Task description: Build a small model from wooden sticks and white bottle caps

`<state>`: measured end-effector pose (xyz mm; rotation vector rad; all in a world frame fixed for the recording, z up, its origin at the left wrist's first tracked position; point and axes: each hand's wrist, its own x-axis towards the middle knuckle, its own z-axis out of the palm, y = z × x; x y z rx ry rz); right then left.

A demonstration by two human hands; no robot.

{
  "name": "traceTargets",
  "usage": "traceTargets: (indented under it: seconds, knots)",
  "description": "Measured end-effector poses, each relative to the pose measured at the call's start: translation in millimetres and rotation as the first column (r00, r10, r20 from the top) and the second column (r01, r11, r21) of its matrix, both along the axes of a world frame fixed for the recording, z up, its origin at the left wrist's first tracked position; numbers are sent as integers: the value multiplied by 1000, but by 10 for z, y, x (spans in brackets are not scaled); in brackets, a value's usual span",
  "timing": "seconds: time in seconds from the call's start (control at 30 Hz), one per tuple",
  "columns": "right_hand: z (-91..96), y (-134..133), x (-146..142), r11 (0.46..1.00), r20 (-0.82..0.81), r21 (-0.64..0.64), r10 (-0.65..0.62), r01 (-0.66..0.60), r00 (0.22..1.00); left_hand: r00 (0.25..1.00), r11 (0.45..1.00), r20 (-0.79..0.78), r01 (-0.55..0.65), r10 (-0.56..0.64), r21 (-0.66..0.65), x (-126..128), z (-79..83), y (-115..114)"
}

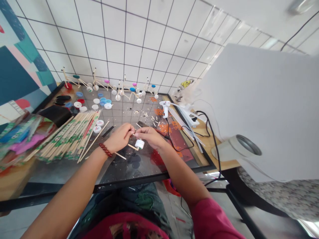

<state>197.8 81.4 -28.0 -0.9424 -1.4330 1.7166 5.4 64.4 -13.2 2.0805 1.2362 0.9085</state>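
Observation:
My left hand (119,136) and my right hand (149,136) meet over the glass table (149,166), fingers pinched together. Between them they hold a small assembly of thin wooden sticks (131,146) with a white bottle cap (139,144) fixed at its end. The left wrist wears a dark red bead bracelet (105,150). One stick pokes out below the left hand toward the table. A white glue gun (164,107) lies just beyond the right hand.
A heap of wrapped chopsticks (69,134) lies to the left, by coloured paper (20,139). Loose bottle caps (99,101) and finished stick-and-cap models (124,88) stand near the tiled wall. Black cables (189,139) and a power strip (189,114) are on the right, by a large white board (261,109).

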Motion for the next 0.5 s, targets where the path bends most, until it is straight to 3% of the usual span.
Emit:
traceTargets:
  seconds: [0.23,0.37,0.5]
  knots:
    - [-74,18,5,997,-11,74,-18,18,1000,1000,999,-7,-29,29,-39,51,-69,-7]
    - [-108,42,8,994,-9,103,-27,27,1000,992,992,-6,-123,123,1,121,-70,-26]
    - [-178,77,-24,976,35,201,-92,83,995,972,962,-15,-233,233,-145,184,-55,-38]
